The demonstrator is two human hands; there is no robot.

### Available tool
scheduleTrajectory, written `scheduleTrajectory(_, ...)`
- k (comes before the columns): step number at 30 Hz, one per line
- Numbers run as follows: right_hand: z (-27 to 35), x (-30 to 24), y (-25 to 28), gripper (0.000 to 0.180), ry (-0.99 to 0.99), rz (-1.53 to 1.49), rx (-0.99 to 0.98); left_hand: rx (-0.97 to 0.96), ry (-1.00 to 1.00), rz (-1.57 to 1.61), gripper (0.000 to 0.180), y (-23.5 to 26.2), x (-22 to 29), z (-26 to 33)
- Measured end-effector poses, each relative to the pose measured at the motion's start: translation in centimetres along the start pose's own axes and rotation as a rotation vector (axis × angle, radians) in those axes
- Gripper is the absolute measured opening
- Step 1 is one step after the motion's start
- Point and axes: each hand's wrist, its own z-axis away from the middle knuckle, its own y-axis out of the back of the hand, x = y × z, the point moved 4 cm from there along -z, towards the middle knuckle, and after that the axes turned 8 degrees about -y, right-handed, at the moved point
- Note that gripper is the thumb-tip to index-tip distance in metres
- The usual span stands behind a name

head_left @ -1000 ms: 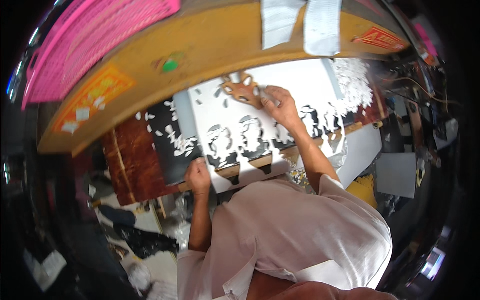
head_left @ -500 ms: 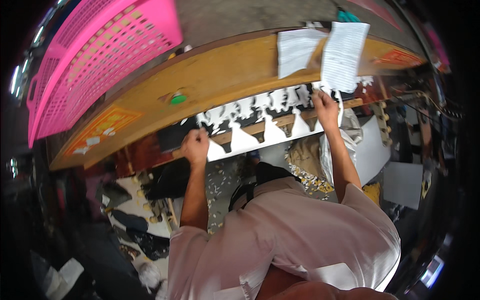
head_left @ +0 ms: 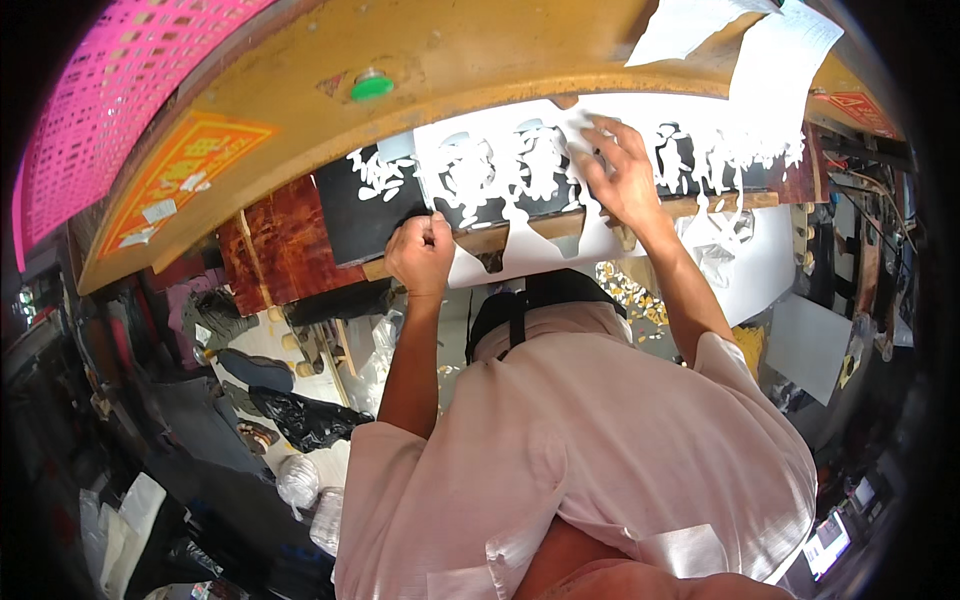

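The left hand point(head_left: 422, 255) was clenched at the near edge of the white cut-out paper sheet point(head_left: 520, 170), pinching its lower border between thumb and fingers; the right hand point(head_left: 618, 175), at about three o'clock from the left, lay spread with fingers extended, pressing flat on the same sheet and grasping nothing; the sheet itself, pierced with ornate figure-shaped openings, stretched across a flat black board point(head_left: 365, 205) that showed dark through the holes, and one pointed flap of it hung down over the board's edge between the two hands; a brown wooden strip point(head_left: 495, 238) ran along the board's near side, touching it; at nine o'clock from the left hand stood a reddish-brown wooden panel point(head_left: 285, 240), just beside the board; at twelve o'clock curved a broad yellow-brown wooden surface point(head_left: 470, 60) bearing a small round green button point(head_left: 371, 87); at ten o'clock sat a pink perforated plastic crate point(head_left: 110, 90); loose white paper sheets point(head_left: 770, 70) hung at one o'clock above the right hand.
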Motion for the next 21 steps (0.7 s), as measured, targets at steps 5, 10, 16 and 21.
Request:
scheduleTrajectory(5,-0.2,-2.2,-3.0,0.064,0.08,0.17,0.044,-0.028,-0.05,-0.085,0.021,2.8,2.5,6.5)
scheduleTrajectory(10,1.5,-1.9,-4.4,0.069,0.098,0.252,0.035,-0.022,-0.063,-0.12,0.02,4.9,4.5,12.4)
scheduleTrajectory(16,4.9,-1.9,-4.3,0.05,0.175,0.179,0.116,-0.05,-0.04,-0.14,0.021,6.3,5.0,15.5)
scheduleTrajectory(21,6.4,-2.1,-3.8,0.044,0.182,0.161,0.161,-0.057,-0.05,-0.121,0.021,6.8,5.8,16.4)
